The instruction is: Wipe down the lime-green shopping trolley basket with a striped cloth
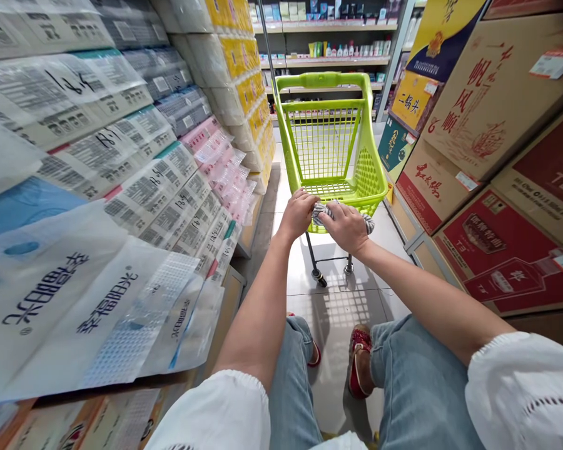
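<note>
Seemingly the striped cloth [318, 215] is being worked: the right hand [344, 225] clutches it; the left hand [299, 212] curls at one end, its hold unclear. Just beyond both stands the green cart [372, 170]. The next move likely needs steady gripping.

The pale grey glossy tile floor [375, 300] bears light reflections, grid-patterned shadows and visible tile joints. Standing on it: a lime-green plastic shopping cart [328, 147], 2 near casters in view, and 2 red glittery shoes [358, 375], 1 largely hidden. At left, a low tan-fronted display base [234, 290] carries stacked white-and-grey plastic-wrapped packs [169, 187]. At right, a low tan-panelled base [400, 212] supports stacked red-and-tan cardboard cartons [426, 178]. Beyond the cart, light-edged shelves [338, 61] hold small multicoloured bottles and tubes [349, 50].
</note>
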`<move>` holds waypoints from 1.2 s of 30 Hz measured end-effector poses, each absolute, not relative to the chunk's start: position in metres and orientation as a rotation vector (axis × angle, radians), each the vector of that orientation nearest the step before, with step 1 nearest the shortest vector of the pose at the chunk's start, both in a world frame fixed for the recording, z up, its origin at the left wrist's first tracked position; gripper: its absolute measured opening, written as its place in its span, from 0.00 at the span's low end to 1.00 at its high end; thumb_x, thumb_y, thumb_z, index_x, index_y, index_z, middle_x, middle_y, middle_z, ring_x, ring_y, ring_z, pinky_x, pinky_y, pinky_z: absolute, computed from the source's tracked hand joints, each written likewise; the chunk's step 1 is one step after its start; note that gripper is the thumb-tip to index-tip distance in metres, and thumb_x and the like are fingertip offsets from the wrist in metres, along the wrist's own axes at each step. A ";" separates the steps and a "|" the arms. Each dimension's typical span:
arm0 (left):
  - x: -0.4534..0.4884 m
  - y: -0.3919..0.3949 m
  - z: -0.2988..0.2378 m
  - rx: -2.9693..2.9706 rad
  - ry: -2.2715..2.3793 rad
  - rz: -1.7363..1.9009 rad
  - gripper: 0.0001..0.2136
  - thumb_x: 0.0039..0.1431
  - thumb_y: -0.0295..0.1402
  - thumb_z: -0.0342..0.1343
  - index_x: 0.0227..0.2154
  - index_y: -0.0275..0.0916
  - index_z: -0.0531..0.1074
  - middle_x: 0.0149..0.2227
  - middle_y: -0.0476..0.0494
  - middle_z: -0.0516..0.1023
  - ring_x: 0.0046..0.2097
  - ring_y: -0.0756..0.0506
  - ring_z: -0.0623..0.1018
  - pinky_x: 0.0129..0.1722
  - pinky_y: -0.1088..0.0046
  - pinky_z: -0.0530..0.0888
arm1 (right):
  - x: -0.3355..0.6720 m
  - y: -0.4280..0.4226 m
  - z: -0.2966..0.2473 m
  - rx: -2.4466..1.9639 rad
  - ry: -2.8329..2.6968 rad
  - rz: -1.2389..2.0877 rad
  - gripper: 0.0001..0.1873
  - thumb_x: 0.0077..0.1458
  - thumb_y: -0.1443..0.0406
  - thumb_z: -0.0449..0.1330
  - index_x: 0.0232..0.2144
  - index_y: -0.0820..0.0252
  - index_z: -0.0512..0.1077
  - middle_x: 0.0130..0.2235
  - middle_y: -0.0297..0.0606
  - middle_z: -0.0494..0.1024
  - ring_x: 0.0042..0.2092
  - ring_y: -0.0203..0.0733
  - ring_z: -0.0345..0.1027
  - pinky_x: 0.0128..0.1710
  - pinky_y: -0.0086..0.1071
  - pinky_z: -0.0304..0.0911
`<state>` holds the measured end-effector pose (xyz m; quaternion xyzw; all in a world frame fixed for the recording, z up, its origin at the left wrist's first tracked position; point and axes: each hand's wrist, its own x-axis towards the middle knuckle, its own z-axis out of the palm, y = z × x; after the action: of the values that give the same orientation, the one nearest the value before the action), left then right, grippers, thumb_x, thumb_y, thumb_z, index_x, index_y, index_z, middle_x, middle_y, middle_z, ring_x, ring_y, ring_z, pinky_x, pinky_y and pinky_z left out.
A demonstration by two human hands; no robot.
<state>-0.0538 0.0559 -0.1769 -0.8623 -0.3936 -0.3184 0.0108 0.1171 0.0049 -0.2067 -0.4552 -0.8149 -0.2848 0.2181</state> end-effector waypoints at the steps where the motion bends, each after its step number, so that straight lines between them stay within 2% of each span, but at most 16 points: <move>1: -0.054 0.056 -0.177 -2.689 -1.223 -1.003 0.12 0.59 0.25 0.44 0.40 0.41 0.71 0.39 0.45 0.77 0.46 0.45 0.73 0.61 0.60 0.60 | 0.117 0.005 -0.209 -1.262 -2.277 -0.781 0.16 0.64 0.65 0.43 0.43 0.55 0.70 0.52 0.43 0.70 0.45 0.45 0.62 0.41 0.38 0.50; 5: -0.054 0.058 -0.178 -2.691 -1.197 -1.027 0.11 0.63 0.29 0.43 0.38 0.42 0.72 0.38 0.45 0.77 0.46 0.46 0.73 0.60 0.61 0.62 | 0.118 0.008 -0.237 -1.233 -2.469 -0.684 0.15 0.64 0.66 0.44 0.43 0.56 0.70 0.49 0.44 0.72 0.43 0.44 0.62 0.40 0.38 0.51; 10: -0.060 0.062 -0.176 -2.690 -1.232 -0.985 0.11 0.63 0.29 0.44 0.38 0.42 0.72 0.39 0.45 0.78 0.46 0.45 0.74 0.59 0.61 0.63 | 0.127 0.010 -0.263 -1.206 -2.665 -0.615 0.15 0.64 0.65 0.45 0.42 0.55 0.71 0.50 0.41 0.72 0.46 0.44 0.63 0.42 0.37 0.53; 13: -0.064 0.062 -0.173 -2.677 -1.264 -0.968 0.12 0.63 0.30 0.44 0.39 0.42 0.73 0.39 0.45 0.78 0.45 0.45 0.74 0.59 0.61 0.63 | 0.133 0.010 -0.256 -1.196 -2.652 -0.594 0.13 0.63 0.64 0.47 0.43 0.53 0.71 0.49 0.41 0.72 0.46 0.42 0.63 0.42 0.35 0.53; 18: -0.050 0.053 -0.165 -2.588 -1.267 -0.941 0.15 0.64 0.34 0.45 0.50 0.40 0.69 0.39 0.43 0.78 0.45 0.44 0.74 0.59 0.58 0.60 | 0.141 0.007 -0.216 -1.222 -2.433 -0.697 0.14 0.63 0.64 0.46 0.44 0.53 0.71 0.49 0.41 0.72 0.45 0.42 0.62 0.40 0.35 0.51; 21: -0.033 0.048 -0.164 -2.574 -1.294 -0.911 0.13 0.62 0.31 0.45 0.44 0.40 0.72 0.39 0.41 0.78 0.46 0.42 0.73 0.55 0.59 0.64 | 0.146 0.006 -0.199 -1.211 -2.325 -0.730 0.18 0.63 0.63 0.46 0.52 0.52 0.66 0.51 0.42 0.71 0.47 0.44 0.61 0.42 0.36 0.50; 24: -0.022 0.045 -0.167 -2.582 -1.364 -0.883 0.12 0.63 0.31 0.44 0.35 0.39 0.73 0.36 0.40 0.78 0.42 0.41 0.74 0.47 0.61 0.68 | 0.149 0.008 -0.199 -1.231 -2.272 -0.691 0.22 0.62 0.63 0.47 0.57 0.56 0.61 0.51 0.44 0.71 0.48 0.46 0.61 0.43 0.36 0.51; 26: -0.020 0.045 -0.170 -2.584 -1.363 -0.880 0.13 0.64 0.33 0.43 0.33 0.39 0.73 0.34 0.41 0.77 0.40 0.42 0.75 0.44 0.62 0.68 | 0.150 0.011 -0.206 -1.261 -2.264 -0.667 0.21 0.61 0.62 0.48 0.56 0.59 0.63 0.50 0.45 0.71 0.47 0.46 0.61 0.42 0.36 0.51; 29: -0.023 0.048 -0.174 -2.579 -1.328 -0.907 0.13 0.65 0.35 0.41 0.35 0.40 0.72 0.35 0.42 0.78 0.41 0.43 0.75 0.44 0.63 0.67 | 0.150 0.016 -0.224 -1.280 -2.312 -0.647 0.19 0.60 0.62 0.50 0.52 0.59 0.66 0.49 0.45 0.72 0.45 0.46 0.62 0.42 0.36 0.52; 36: -0.032 0.058 -0.179 -2.588 -1.340 -0.968 0.14 0.66 0.36 0.40 0.37 0.41 0.72 0.40 0.43 0.78 0.42 0.43 0.74 0.46 0.63 0.65 | 0.150 0.015 -0.258 -1.274 -2.513 -0.641 0.16 0.62 0.68 0.47 0.47 0.57 0.69 0.45 0.42 0.74 0.45 0.42 0.64 0.42 0.35 0.52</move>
<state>-0.0321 0.0580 -0.1786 -0.8422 -0.4361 -0.3151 0.0353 0.1502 0.0154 -0.2581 -0.4375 -0.8628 -0.2200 0.1259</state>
